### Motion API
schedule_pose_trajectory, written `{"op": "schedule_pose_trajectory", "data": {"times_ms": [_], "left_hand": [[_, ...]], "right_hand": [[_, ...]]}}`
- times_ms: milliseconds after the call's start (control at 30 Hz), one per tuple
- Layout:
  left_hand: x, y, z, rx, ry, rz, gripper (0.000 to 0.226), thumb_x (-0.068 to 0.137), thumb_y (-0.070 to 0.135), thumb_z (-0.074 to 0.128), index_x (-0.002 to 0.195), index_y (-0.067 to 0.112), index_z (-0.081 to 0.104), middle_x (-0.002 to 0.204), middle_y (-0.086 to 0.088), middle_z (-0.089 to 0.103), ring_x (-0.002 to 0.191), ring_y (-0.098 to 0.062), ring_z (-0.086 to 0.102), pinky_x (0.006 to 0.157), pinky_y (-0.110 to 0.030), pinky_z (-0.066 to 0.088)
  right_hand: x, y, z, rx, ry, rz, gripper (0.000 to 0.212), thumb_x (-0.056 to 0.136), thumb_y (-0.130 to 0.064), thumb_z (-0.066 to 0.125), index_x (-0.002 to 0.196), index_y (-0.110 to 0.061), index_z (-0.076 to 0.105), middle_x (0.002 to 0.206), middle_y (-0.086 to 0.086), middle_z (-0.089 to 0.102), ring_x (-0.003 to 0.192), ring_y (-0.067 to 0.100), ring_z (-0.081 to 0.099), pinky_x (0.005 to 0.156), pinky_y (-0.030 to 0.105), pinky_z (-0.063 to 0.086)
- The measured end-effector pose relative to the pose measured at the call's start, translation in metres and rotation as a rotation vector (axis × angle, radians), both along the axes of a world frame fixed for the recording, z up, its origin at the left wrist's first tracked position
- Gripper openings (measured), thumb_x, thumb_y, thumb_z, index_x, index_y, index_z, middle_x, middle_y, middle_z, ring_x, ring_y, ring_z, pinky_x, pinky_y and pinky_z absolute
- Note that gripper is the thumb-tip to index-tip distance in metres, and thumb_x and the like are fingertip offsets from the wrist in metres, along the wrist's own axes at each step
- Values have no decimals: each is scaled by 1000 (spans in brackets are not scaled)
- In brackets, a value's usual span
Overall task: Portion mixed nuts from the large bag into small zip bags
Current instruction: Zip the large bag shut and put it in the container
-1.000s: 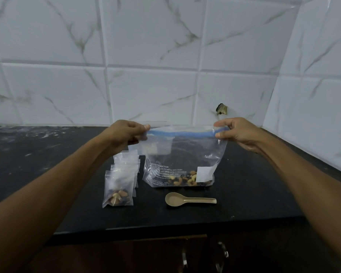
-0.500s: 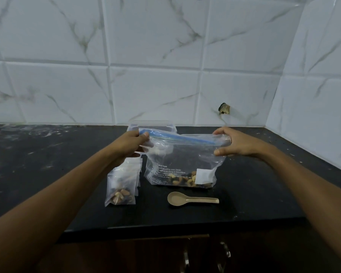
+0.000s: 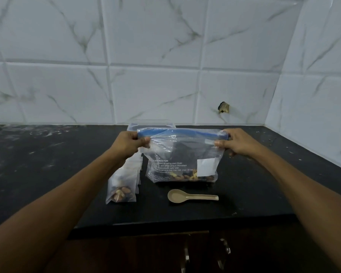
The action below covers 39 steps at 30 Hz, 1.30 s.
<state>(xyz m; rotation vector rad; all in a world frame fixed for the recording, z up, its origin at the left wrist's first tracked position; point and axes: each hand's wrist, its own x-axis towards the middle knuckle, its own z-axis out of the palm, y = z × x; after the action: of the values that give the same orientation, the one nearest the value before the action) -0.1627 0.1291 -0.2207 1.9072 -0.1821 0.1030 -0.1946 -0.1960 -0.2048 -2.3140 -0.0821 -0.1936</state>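
A large clear bag (image 3: 182, 156) with a blue slider strip stands upright on the black counter (image 3: 47, 164), a layer of mixed nuts (image 3: 187, 176) at its bottom. My left hand (image 3: 128, 143) pinches the strip's left end and my right hand (image 3: 237, 143) pinches its right end. Left of the large bag, a row of small zip bags (image 3: 122, 191) stands one behind another, the front one holding nuts; my left forearm hides part of the row. A beige spoon (image 3: 189, 197) lies in front of the large bag.
A clear plastic container (image 3: 152, 126) stands behind the large bag against the white tiled wall. The wall turns a corner at the right. The counter's front edge runs just below the spoon, with cabinet handles (image 3: 205, 253) beneath.
Both hands have lowered the top of the large bag toward the counter. The blue strip now runs straight between my hands. The view has tilted slightly upward.
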Motion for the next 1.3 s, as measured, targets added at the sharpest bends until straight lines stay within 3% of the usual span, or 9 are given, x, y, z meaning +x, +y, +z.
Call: {"op": "schedule_pose_trajectory", "data": {"times_ms": [67,167,300,433,667,833,1067,1300], "left_hand": [[1,2,-2,-32,77,11,12,93,21,65,91,10,70,86,-4,72,54,-10,46,48,-19,34],[0,7,-6,-116,238,-38,18,94,21,64,105,8,68,103,-6,71,65,-14,56,51,-22,36],[-4,10,-9,-202,357,-128,12,94,19,64,103,12,65,107,-7,69,76,-17,65,50,-20,43],[-2,7,-1,-265,318,-95,12,97,17,58,103,10,65,104,-9,71,74,-17,68,51,-21,49],[33,18,71,-288,89,-44,10,98,15,56,92,13,64,94,-7,72,78,-17,68,52,-21,54],[93,36,111,-264,-21,34,14,99,20,55,89,17,64,95,-3,72,81,-15,68,63,-24,54],[183,60,83,-339,118,74,19,100,20,52,84,18,62,78,3,73,70,-11,66,60,-20,56],[217,78,47,-393,351,38,18,103,19,47,92,17,61,80,3,75,66,-7,69,60,-23,59]], "right_hand": [[-2,3,-2,46,-8,-23,17,91,-24,64,108,-20,63,85,4,68,69,17,55,52,24,43],[-8,6,-8,231,144,-2,33,89,-29,67,120,-28,56,100,6,66,69,14,50,52,23,41],[-12,10,-13,362,299,-59,32,86,-23,70,116,-21,59,97,9,67,66,15,53,53,25,45],[-9,15,-3,472,264,-129,16,91,-11,63,106,-8,63,89,12,69,63,16,61,53,25,49],[29,28,69,559,105,-40,4,92,-9,60,88,-11,60,72,8,70,54,16,69,49,26,56],[97,58,105,568,68,6,10,95,-14,56,85,-13,56,82,8,67,72,20,71,65,32,61],[193,88,100,479,108,-39,7,94,-16,59,88,-13,59,83,7,70,77,19,73,71,32,60],[226,109,84,529,251,-86,1,93,-11,60,94,-12,60,82,12,70,75,23,72,69,34,61]]}}
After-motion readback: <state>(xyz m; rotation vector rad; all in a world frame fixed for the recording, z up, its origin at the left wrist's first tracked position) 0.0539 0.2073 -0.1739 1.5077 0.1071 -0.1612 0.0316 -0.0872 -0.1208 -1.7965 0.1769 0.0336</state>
